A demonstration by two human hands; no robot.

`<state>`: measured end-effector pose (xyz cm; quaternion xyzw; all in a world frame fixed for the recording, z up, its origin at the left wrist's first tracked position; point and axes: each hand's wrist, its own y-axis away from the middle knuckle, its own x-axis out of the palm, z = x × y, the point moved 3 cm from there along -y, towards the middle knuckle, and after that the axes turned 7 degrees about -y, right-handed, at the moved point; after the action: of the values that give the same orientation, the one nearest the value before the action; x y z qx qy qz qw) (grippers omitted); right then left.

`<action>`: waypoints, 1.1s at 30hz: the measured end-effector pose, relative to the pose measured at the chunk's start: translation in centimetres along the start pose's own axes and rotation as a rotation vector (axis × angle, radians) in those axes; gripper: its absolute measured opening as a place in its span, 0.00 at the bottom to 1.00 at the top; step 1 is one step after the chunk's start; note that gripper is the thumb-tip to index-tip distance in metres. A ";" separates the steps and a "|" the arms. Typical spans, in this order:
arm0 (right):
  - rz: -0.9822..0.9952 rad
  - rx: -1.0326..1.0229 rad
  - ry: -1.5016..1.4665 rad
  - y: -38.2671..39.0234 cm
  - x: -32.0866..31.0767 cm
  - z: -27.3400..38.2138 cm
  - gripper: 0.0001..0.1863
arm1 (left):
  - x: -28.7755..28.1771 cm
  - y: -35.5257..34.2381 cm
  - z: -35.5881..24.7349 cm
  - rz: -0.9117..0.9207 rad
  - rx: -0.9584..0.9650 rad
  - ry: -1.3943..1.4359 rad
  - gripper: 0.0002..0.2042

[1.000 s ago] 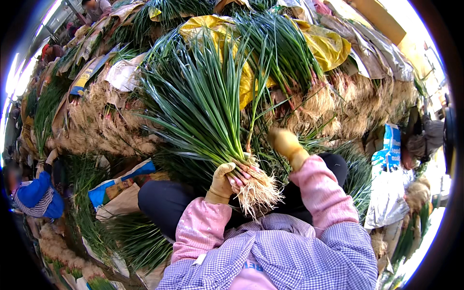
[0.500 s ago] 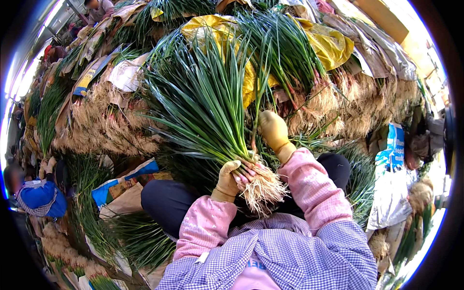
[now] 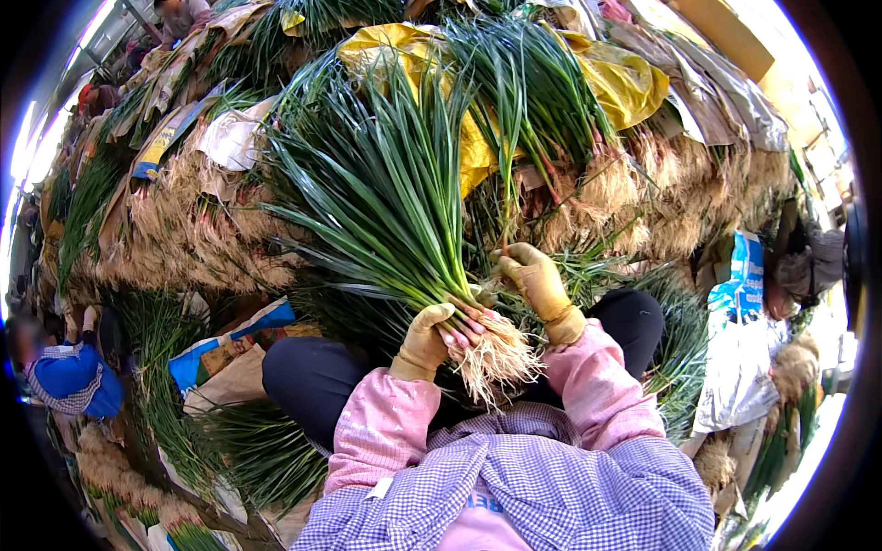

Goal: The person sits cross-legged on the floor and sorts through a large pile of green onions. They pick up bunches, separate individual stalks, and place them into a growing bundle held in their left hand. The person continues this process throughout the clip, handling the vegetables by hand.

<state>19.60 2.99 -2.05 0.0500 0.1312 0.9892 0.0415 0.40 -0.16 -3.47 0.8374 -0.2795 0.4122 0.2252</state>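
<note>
One gloved left hand (image 3: 424,342) alone clasps the green onion bundle (image 3: 395,211) near its roots, so stalks could slide loose while the right hand (image 3: 533,280) pinches a single stalk (image 3: 504,197).

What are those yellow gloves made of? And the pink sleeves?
The gloves look like rubber or coated fabric: smooth, dull tan-yellow, creased at the knuckles. The sleeves look like soft matte cloth, with folds and a gathered cuff. The left hand holds a bunch of green onions.

Matt rubbery gloves on each hand (image 3: 425,338), glossy smooth leaves (image 3: 386,202), stringy roots (image 3: 496,358).
</note>
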 end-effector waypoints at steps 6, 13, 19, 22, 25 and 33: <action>0.305 -0.246 1.037 5.4 2.4 2.7 0.10 | 0.6 -0.2 -0.5 -0.031 0.003 -0.104 0.27; -0.166 -0.182 1.096 -3.1 -6.1 4.5 0.11 | 5.8 0.5 -3.7 -0.025 0.387 0.210 0.30; -0.412 0.102 1.099 -8.7 -6.0 5.3 0.18 | 3.9 -0.8 -2.7 0.021 0.258 0.216 0.39; -0.314 -0.158 0.945 -6.6 -3.4 6.3 0.13 | 3.4 0.0 -2.8 0.150 0.264 0.309 0.39; -0.203 -0.242 0.757 -3.2 -1.2 8.0 0.14 | 5.4 0.2 -3.8 -0.034 0.273 0.258 0.39; 0.212 -0.151 1.006 0.5 -1.4 0.5 0.10 | 1.7 -1.2 -2.3 0.002 0.183 0.051 0.32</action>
<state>21.06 2.52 -1.54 -0.4218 0.0574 0.8963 -0.1239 0.79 1.61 -0.97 0.8433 -0.2358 0.4576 0.1544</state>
